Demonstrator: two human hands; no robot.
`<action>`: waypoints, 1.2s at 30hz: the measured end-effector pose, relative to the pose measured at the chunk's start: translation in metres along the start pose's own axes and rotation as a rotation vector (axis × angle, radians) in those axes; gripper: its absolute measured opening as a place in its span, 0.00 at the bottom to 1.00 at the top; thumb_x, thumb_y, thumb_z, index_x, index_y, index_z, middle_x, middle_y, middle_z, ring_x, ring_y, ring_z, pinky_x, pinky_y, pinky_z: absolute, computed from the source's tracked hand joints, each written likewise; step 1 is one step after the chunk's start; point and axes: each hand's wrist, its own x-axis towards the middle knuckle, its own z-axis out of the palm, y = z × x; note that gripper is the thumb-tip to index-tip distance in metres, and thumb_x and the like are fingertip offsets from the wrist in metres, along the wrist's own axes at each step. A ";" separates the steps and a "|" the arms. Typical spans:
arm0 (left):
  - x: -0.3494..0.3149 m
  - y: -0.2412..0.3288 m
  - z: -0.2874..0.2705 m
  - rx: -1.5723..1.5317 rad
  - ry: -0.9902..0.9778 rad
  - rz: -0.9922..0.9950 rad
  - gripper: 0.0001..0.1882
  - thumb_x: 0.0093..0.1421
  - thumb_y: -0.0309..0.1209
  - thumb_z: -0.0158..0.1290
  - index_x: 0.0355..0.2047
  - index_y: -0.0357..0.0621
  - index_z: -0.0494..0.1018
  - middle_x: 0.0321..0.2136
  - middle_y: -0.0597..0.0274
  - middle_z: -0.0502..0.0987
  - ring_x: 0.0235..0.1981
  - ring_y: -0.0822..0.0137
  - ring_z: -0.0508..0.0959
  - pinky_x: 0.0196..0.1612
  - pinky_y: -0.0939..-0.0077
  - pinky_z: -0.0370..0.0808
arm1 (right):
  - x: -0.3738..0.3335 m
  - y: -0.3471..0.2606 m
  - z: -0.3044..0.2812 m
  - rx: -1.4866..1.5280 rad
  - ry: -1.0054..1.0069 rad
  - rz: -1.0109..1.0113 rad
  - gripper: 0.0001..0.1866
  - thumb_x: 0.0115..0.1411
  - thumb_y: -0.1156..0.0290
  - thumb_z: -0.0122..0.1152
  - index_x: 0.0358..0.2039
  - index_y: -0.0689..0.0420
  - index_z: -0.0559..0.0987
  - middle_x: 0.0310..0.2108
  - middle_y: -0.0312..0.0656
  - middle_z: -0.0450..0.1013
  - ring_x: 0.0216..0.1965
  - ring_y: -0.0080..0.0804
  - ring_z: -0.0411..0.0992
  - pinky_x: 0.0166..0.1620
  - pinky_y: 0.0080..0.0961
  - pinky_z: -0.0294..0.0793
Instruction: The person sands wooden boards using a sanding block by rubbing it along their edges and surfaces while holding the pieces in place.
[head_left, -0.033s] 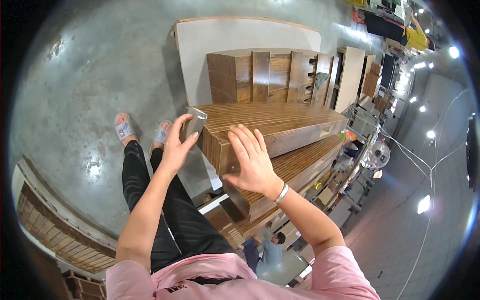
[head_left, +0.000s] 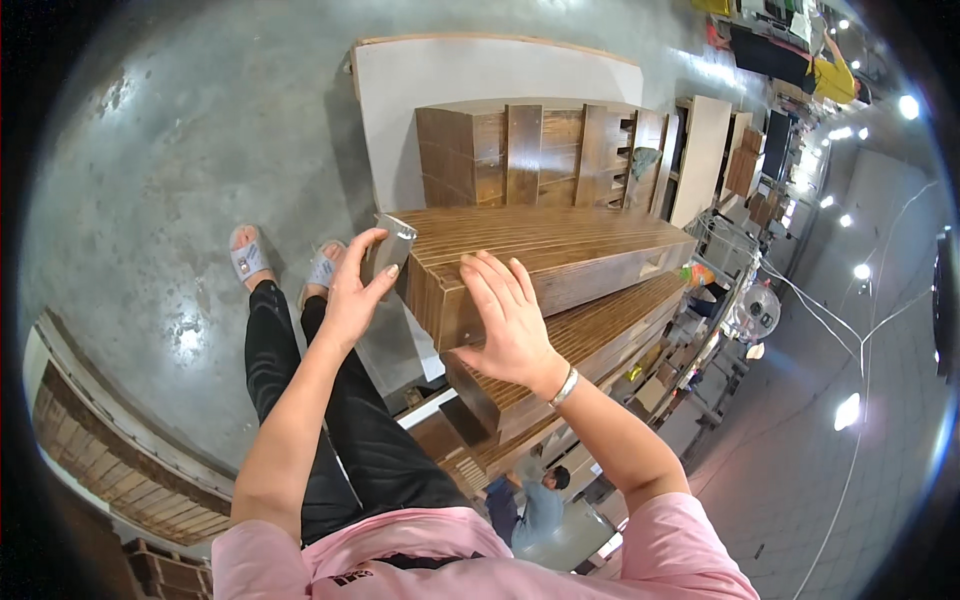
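My left hand point(head_left: 352, 298) grips a small dark grey block point(head_left: 393, 246) with a pale, worn edge, between thumb and fingers. The block is beside the near left corner of a long brown wooden piece point(head_left: 540, 232) with a grooved, slatted face. My right hand point(head_left: 508, 325) rests on that corner, its palm down and fingers stretched out over the edge. Below it lies a second grooved brown piece point(head_left: 590, 335), partly hidden by my right hand and forearm. The underside of my right palm cannot be seen.
Beyond the pieces, a brown wooden unit point(head_left: 460, 155) with upright boards stands on a white panel point(head_left: 400, 80). A fan point(head_left: 757, 310) is on the right. One co-worker point(head_left: 543, 508) is at the lower middle, another point(head_left: 832, 78) at the far right. Wooden slats point(head_left: 120, 450) lie at lower left.
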 end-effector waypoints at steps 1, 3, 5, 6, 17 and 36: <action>0.000 0.002 -0.001 0.028 -0.012 -0.006 0.26 0.58 0.26 0.58 0.57 0.44 0.67 0.54 0.56 0.71 0.58 0.60 0.68 0.62 0.69 0.62 | 0.000 0.000 0.000 0.003 -0.002 -0.004 0.55 0.37 0.55 0.76 0.63 0.63 0.60 0.63 0.51 0.58 0.67 0.49 0.53 0.68 0.50 0.46; 0.000 0.002 -0.003 0.056 -0.019 -0.016 0.26 0.57 0.25 0.58 0.56 0.44 0.67 0.54 0.56 0.71 0.58 0.61 0.69 0.61 0.69 0.62 | -0.001 0.001 0.000 0.082 0.038 -0.007 0.52 0.34 0.63 0.76 0.61 0.61 0.61 0.61 0.50 0.61 0.65 0.46 0.56 0.68 0.48 0.49; 0.002 -0.002 -0.006 0.045 -0.039 -0.002 0.26 0.57 0.26 0.58 0.56 0.44 0.67 0.53 0.57 0.72 0.57 0.62 0.69 0.61 0.70 0.62 | 0.004 -0.001 -0.002 0.084 0.034 -0.001 0.52 0.34 0.64 0.77 0.61 0.61 0.62 0.60 0.49 0.61 0.64 0.46 0.57 0.67 0.49 0.49; 0.002 -0.004 -0.008 0.043 -0.037 -0.003 0.26 0.57 0.26 0.58 0.56 0.44 0.67 0.53 0.57 0.72 0.57 0.62 0.69 0.61 0.70 0.62 | 0.005 -0.002 -0.003 0.086 0.033 0.007 0.52 0.33 0.64 0.77 0.60 0.61 0.62 0.59 0.49 0.62 0.63 0.46 0.58 0.67 0.49 0.50; 0.003 -0.009 -0.007 0.011 -0.061 -0.014 0.27 0.59 0.30 0.58 0.58 0.46 0.66 0.54 0.59 0.69 0.56 0.64 0.68 0.60 0.68 0.62 | 0.000 0.002 0.011 0.020 0.092 -0.008 0.56 0.27 0.68 0.79 0.60 0.61 0.61 0.59 0.50 0.63 0.62 0.50 0.61 0.66 0.52 0.51; -0.018 0.002 -0.011 0.077 -0.026 0.037 0.31 0.58 0.34 0.58 0.61 0.44 0.66 0.56 0.52 0.71 0.60 0.57 0.68 0.63 0.68 0.60 | 0.002 0.012 0.006 0.120 0.134 -0.061 0.52 0.29 0.68 0.76 0.59 0.61 0.64 0.59 0.49 0.64 0.64 0.47 0.60 0.67 0.50 0.51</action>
